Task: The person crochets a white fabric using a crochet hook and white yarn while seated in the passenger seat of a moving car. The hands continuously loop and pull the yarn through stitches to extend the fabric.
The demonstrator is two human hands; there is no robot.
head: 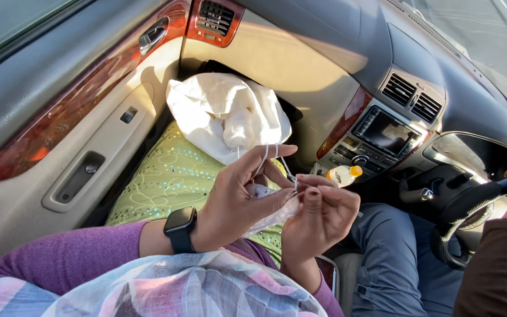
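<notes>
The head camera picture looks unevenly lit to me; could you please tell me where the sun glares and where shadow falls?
In the head view, sun bleaches the crumpled white cloth bag and the beige door panel; the left hand and right hand, holding thin white yarn, are sharp and warmly lit; the footwell under the grey dashboard lies in deep shadow; the edges bend slightly.
</notes>
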